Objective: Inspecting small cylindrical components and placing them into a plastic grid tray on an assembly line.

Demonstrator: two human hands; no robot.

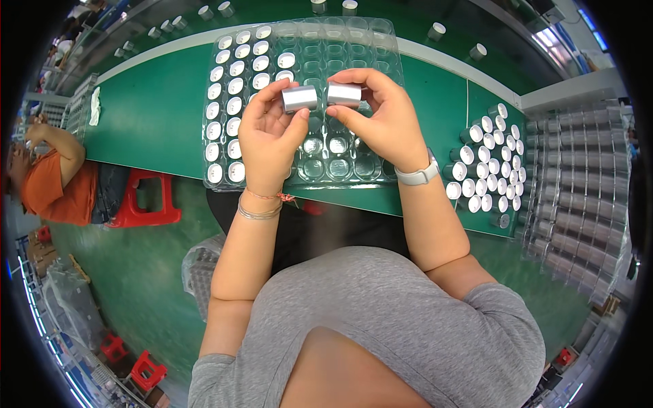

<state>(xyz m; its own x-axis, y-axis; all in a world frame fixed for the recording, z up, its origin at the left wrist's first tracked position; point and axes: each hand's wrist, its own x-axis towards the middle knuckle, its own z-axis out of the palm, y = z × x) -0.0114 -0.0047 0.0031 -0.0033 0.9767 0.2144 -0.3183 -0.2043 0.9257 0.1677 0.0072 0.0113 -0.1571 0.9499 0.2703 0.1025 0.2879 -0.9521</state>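
Between the fingers of my left hand (pixel 266 129) is a silver metal cylinder (pixel 299 98), lying sideways. My right hand (pixel 386 119) grips a second silver cylinder (pixel 344 94) by its far and near sides. The two cylinders are level with each other, a small gap apart, above a clear plastic tray (pixel 313 178) with rows of round pockets. White-topped cylinders (pixel 235 86) fill the tray's left columns, while the pockets I can see at its right hold nothing. My hands hide part of the tray's middle.
A crowd of white-topped cylinders (pixel 484 163) stands on the green table (pixel 439 129) at the right. Beyond them are stacked clear trays (pixel 578 183). More cylinders (pixel 437 30) sit on the green strip past the table's pale edge. A person in orange (pixel 60 178) is at the left, by a red stool (pixel 146 200).
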